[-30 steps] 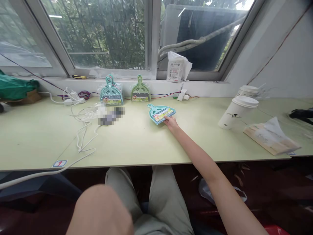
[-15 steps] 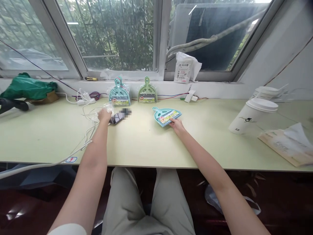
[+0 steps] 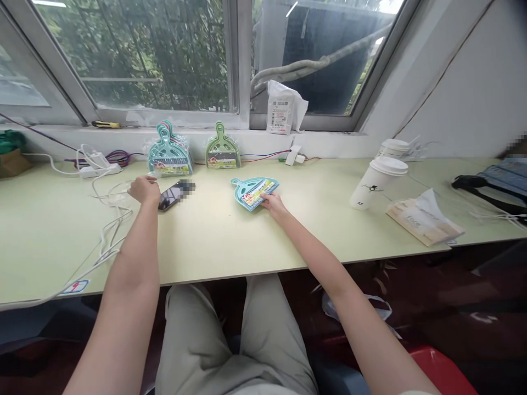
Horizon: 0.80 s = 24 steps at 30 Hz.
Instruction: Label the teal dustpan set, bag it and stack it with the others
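My right hand (image 3: pixel 275 204) grips the lower right edge of a light-blue mini dustpan and brush set (image 3: pixel 254 192). The set, with a printed label, is tilted over the table, its handle pointing to the upper left. My left hand (image 3: pixel 145 189) is closed, fingers curled around clear, crumpled plastic film that is only partly visible. Beside that hand lies a dark phone (image 3: pixel 169 196). Against the wall stand wrapped dustpan sets: a blue one (image 3: pixel 168 153) with others behind it, and a green one (image 3: pixel 222 151).
White cables (image 3: pixel 107 230) run along the left of the table (image 3: pixel 214 241) to a power strip (image 3: pixel 100 167). At the right are a white lidded cup (image 3: pixel 376 184) and a tissue pack (image 3: pixel 424 216). A yellow cutter (image 3: pixel 106 124) and a white package (image 3: pixel 284 112) rest on the sill.
The view has turned to the right, so things appear farther left and a bag shows at the right edge. The right hand keeps its hold on the dustpan set. Less plastic shows around the left hand.
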### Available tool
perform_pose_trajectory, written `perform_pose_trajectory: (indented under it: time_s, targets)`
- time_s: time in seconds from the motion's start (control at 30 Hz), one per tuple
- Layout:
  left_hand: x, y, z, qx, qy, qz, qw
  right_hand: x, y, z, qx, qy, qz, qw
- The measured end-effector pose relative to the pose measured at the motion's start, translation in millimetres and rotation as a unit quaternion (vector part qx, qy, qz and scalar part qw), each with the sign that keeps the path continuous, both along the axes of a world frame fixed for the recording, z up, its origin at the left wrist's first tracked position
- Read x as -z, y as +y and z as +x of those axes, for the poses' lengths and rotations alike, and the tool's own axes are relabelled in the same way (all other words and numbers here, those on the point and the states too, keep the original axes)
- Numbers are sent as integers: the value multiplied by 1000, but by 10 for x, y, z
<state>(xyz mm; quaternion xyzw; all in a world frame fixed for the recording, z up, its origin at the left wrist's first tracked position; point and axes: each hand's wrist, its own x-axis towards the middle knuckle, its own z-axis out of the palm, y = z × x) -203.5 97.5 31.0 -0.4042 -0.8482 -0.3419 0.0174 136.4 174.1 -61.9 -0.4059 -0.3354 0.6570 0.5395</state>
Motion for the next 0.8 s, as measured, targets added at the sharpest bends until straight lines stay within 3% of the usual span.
perform_pose_trajectory:
  time_s: [0.07, 0.17, 0.27, 0.37, 0.43, 0.6, 0.8]
  targets:
    - [36, 136, 16, -15, 8, 31, 999, -10, 4, -1, 0, 4, -2, 1000]
    - [68, 257, 365, 75, 43, 104, 991, -18, 6, -12, 8, 4, -6, 1000]
    - [150, 313, 940, 225, -24, 58, 972, -20, 1, -12, 30, 9, -4, 999]
    - [310, 355, 1417, 282, -48, 23, 958, -24, 8, 20, 72, 23, 1, 997]
    - [420, 384, 1589, 302, -56, 5, 952, -28, 30, 57, 103, 35, -3, 994]
    - [604, 451, 1555, 319, -40, -25, 947, -27, 107, 155, 132, 64, -2, 989]
    - [807, 541, 1363, 278, 78, -91, 953, -80, 84, 163, 43, 51, 50, 997]
